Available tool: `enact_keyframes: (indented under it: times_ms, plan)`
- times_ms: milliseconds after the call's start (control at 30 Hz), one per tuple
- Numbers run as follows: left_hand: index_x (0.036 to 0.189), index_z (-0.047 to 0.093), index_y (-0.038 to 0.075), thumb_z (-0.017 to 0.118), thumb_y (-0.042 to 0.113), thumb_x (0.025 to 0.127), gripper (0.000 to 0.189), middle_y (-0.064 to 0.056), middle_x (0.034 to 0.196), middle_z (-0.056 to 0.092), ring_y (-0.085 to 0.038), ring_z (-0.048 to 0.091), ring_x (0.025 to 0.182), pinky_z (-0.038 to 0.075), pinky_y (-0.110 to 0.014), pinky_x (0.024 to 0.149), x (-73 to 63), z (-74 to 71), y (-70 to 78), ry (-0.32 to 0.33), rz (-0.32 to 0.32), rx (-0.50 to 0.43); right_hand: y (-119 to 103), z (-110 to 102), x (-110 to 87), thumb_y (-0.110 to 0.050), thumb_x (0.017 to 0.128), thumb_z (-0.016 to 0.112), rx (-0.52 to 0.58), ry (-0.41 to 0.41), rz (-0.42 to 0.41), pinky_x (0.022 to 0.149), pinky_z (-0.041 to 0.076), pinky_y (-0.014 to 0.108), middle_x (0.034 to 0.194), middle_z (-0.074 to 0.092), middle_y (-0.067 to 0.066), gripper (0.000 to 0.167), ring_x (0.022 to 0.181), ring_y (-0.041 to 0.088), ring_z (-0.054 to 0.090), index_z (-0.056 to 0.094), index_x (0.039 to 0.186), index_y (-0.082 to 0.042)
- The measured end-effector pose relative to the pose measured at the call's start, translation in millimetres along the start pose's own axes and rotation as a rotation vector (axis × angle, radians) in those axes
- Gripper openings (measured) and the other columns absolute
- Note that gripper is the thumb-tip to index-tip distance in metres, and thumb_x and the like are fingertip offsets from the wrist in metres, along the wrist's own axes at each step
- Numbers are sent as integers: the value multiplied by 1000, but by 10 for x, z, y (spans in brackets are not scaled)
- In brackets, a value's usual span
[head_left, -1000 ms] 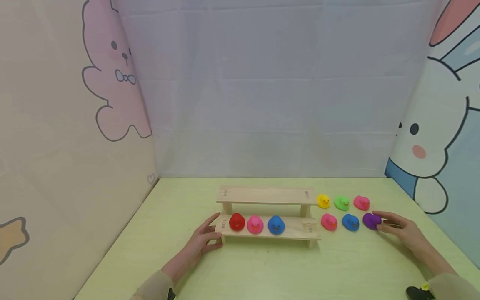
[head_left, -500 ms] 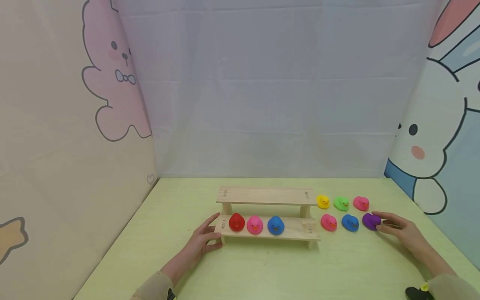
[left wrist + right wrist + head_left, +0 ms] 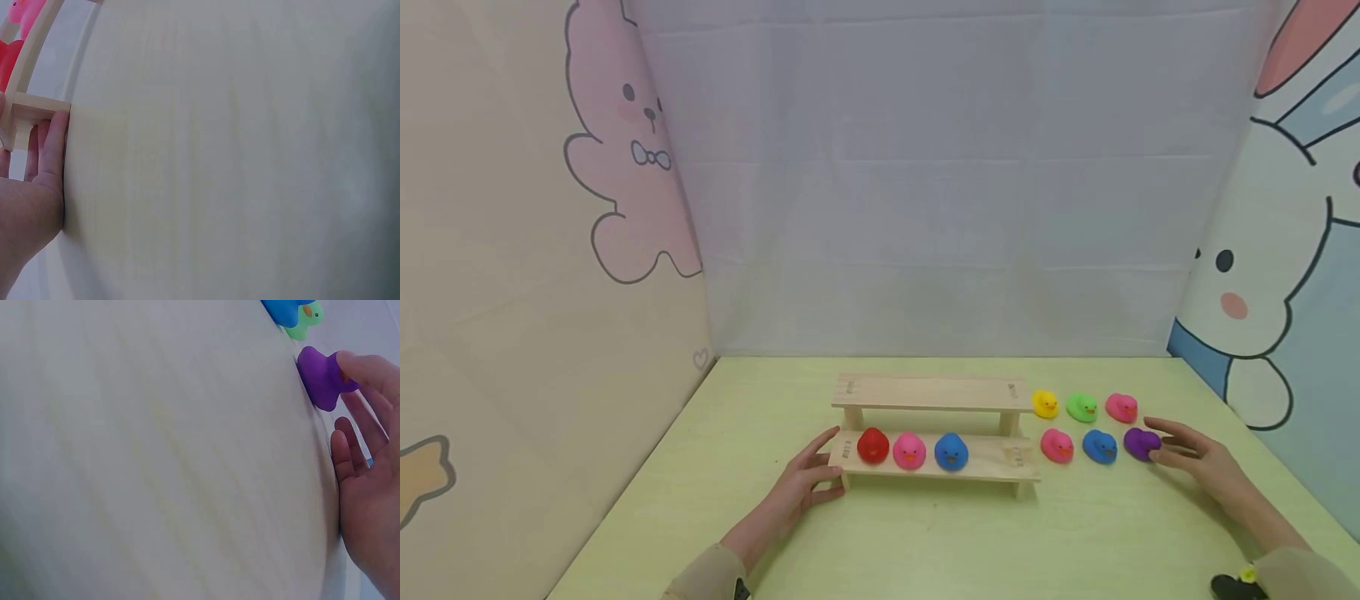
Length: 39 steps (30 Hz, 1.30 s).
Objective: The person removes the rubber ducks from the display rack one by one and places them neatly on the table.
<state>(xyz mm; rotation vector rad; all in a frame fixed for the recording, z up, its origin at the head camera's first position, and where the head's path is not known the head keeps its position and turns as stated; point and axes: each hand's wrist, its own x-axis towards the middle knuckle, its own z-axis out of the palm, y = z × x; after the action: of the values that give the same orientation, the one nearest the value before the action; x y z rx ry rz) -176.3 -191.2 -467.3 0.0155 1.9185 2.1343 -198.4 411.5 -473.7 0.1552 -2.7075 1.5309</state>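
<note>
A two-tier wooden shelf (image 3: 992, 457) stands mid-table. On its lower tier sit a red duck (image 3: 873, 447), a pink duck (image 3: 909, 451) and a blue duck (image 3: 951, 452). My left hand (image 3: 800, 479) holds the left end of that tier, fingers against its end and leg in the left wrist view. At the right, my right hand (image 3: 1206, 471) is around a purple rubber duck (image 3: 1142, 444) standing on the table. Its thumb reaches the duck's head in the right wrist view, while the index finger appears slightly raised above the duck in the head view.
Right of the shelf stand more ducks in two rows: yellow (image 3: 1046, 404), green (image 3: 1082, 407) and pink (image 3: 1122, 407) behind, another pink (image 3: 1057, 446) and another blue (image 3: 1100, 447) in front. A dark object (image 3: 1236, 586) lies by the right sleeve. Printed cloth walls surround the table.
My right hand's fingers have spread slightly, the index finger lifting a little off the purple duck. The duck stays in place. My left hand has kept its hold on the shelf.
</note>
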Motion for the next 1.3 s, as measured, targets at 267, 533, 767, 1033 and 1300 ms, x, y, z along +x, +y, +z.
enact_keyframes:
  times_ms: [267, 533, 767, 1033, 1300]
  plan:
    - [154, 30, 16, 65, 10, 91, 73, -24, 133, 47, -29, 58, 109, 52, -44, 88, 25, -19, -19, -4, -2, 0, -217, 70, 68, -24, 97, 62, -72, 178, -147, 87, 45, 24, 119, 46, -29, 51, 102, -6, 42, 47, 140, -2]
    - [155, 29, 17, 64, 10, 92, 72, -24, 133, 45, -30, 57, 110, 51, -45, 89, 34, -25, -16, -8, 4, 1, -819, 338, 181, -6, 94, 64, 30, 275, -349, 82, 41, 7, 124, 56, -15, 46, 106, 4, 49, 50, 137, -1]
    - [155, 29, 16, 63, 10, 92, 72, -24, 132, 45, -29, 58, 108, 51, -45, 89, 31, -33, -31, -24, 9, 5, -1280, 680, 171, 2, 88, 68, 54, 271, -454, 85, 43, 12, 127, 58, 5, 47, 106, 5, 50, 54, 133, 0]
    - [155, 29, 17, 64, 10, 92, 72, -24, 132, 46, -29, 59, 108, 51, -45, 89, 25, -25, -25, -10, -5, -2, -1665, 1103, 172, 7, 84, 71, 191, 195, -541, 89, 43, 21, 129, 57, 13, 52, 110, 14, 50, 55, 133, -3]
    - [155, 29, 17, 63, 10, 92, 72, -23, 132, 46, -28, 58, 108, 51, -45, 90, 27, -5, 0, -4, -6, -5, -1827, 1568, 147, 14, 80, 71, 258, 141, -634, 87, 45, 29, 125, 57, 17, 53, 108, 25, 49, 56, 129, 1]
